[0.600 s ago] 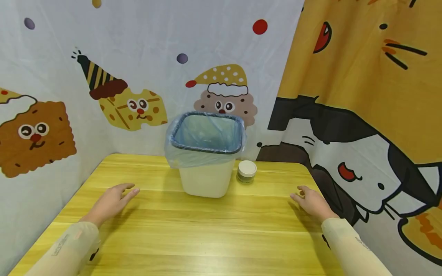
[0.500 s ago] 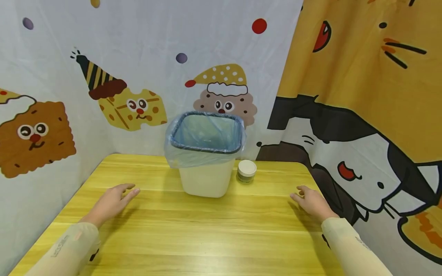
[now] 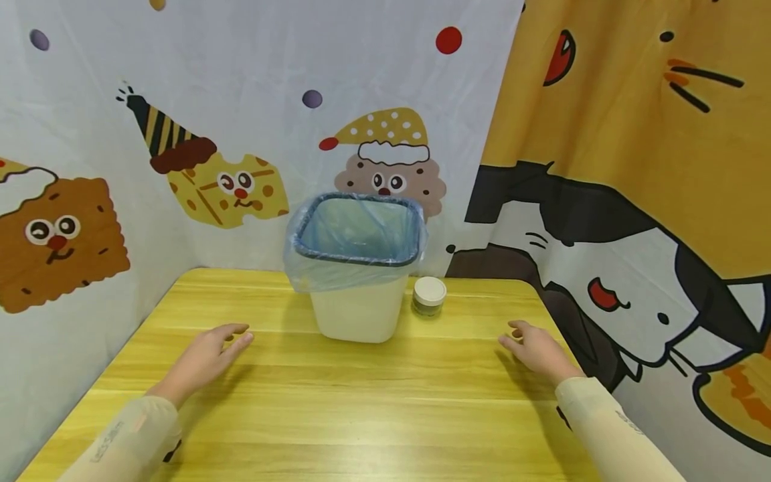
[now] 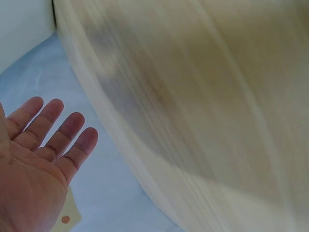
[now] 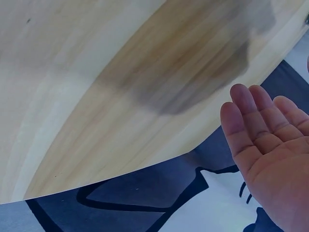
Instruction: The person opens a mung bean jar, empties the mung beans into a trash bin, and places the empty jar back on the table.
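Bench (image 3: 361, 408) carries bin (image 3: 358, 313) toward the back, bag (image 3: 331, 275) folded over its rim. Left hand (image 3: 206, 355) and right hand (image 3: 538, 351) well apart, either side, fingers loose, holding nothing. Jar (image 3: 429, 296) upright on bench, just right of bin. Risk: reaching for jar could snag bag or nudge bin, since they sit so close. Vs earlier frame: both hands slightly further inward; bin, jar unmoved

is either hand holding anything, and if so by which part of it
Nothing is held. The left hand and right hand grip nothing; the bin and jar stand on the table, apart from both.
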The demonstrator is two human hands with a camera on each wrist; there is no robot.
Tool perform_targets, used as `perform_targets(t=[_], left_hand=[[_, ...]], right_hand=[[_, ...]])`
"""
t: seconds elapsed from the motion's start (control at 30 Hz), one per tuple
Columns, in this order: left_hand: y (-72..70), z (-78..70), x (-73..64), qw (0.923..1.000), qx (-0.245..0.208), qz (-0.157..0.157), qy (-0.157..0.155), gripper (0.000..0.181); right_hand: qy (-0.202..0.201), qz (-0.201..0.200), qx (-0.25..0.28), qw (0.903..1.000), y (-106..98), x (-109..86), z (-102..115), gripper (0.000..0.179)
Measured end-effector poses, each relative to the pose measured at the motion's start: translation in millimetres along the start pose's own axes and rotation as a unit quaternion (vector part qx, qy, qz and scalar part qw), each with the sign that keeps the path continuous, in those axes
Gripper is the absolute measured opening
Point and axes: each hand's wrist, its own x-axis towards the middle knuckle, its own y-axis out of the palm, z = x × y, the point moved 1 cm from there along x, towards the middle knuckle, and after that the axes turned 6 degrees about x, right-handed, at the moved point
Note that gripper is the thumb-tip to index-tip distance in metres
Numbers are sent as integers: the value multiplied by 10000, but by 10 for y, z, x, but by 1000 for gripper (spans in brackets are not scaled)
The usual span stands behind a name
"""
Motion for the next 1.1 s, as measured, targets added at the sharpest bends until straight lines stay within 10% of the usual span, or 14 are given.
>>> perform_targets(t=[1.1], left_hand=[[199, -810, -69, 9899, -858, -720, 864, 45]], right_hand=[[-925, -193, 135, 9954, 198, -151, 871, 60]])
